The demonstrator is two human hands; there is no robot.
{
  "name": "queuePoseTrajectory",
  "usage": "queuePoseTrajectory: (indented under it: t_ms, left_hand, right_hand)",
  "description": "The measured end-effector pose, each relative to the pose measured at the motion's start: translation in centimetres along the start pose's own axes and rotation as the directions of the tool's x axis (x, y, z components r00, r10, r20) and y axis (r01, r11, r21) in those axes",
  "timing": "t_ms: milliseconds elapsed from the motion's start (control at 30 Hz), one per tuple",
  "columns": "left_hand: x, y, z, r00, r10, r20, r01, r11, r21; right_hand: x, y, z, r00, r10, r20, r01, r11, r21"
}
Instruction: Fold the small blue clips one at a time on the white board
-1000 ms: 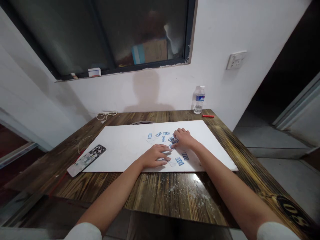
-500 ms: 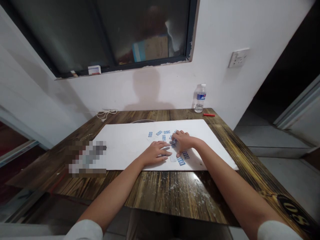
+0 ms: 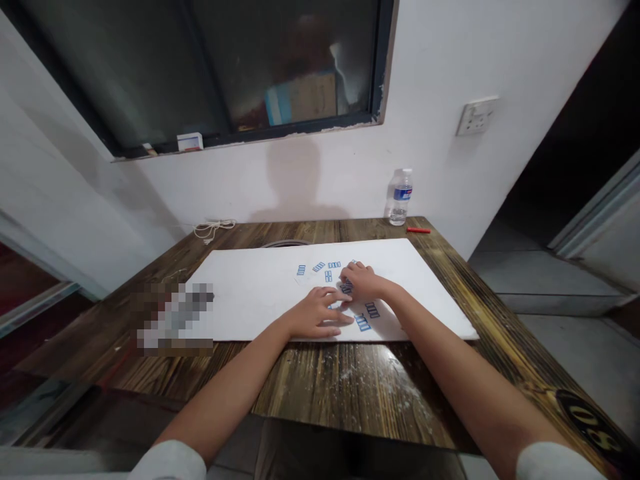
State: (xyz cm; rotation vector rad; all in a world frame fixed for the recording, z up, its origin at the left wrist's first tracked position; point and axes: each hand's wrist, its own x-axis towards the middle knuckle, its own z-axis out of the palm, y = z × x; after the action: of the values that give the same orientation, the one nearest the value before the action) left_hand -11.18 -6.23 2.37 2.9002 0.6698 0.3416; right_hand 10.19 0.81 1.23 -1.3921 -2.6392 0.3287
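Note:
My left hand (image 3: 320, 317) lies low over the white board (image 3: 250, 287), fingers spread, partly covering a small flat blue-barred piece. Just right of its fingertips, my right hand (image 3: 361, 280) is curled, its fingers closed on another blue-barred piece (image 3: 346, 288). Its thumb is mostly hidden. Similar flat pieces lie around in a loose ring: one piece (image 3: 301, 270) to the left, one piece (image 3: 334, 265) at the back, one piece (image 3: 328, 276) inside the ring, one piece (image 3: 372, 310) below my right wrist and one piece (image 3: 362, 323) near the front.
The board rests on a dark wooden table (image 3: 320, 387) against a wall with a window. A water bottle (image 3: 400, 197) and a red pen-like stick (image 3: 419, 231) stand and lie at the back right. A white cable (image 3: 214, 229) is at the back left, a blurred-out patch (image 3: 175, 320) at left.
My left hand has shifted slightly right and toward me, its fingers spreading wider. My right hand has drawn its thumb in and curled more tightly.

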Motion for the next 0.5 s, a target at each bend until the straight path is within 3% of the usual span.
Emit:
queuePoseTrajectory:
  t_ms: [367,500]
  left_hand:
    - [0.0,0.1,0.2,1.000,-0.009,0.005,0.010,0.998,-0.056]
    - [-0.1,-0.1,-0.1,0.994,-0.075,-0.075,0.071,0.996,-0.044]
  right_hand:
    - [-0.2,-1.3,0.6,0.996,-0.013,-0.084,0.013,1.000,0.004]
    - [-0.1,-0.9,0.4,0.997,0.006,-0.072,-0.002,0.999,0.044]
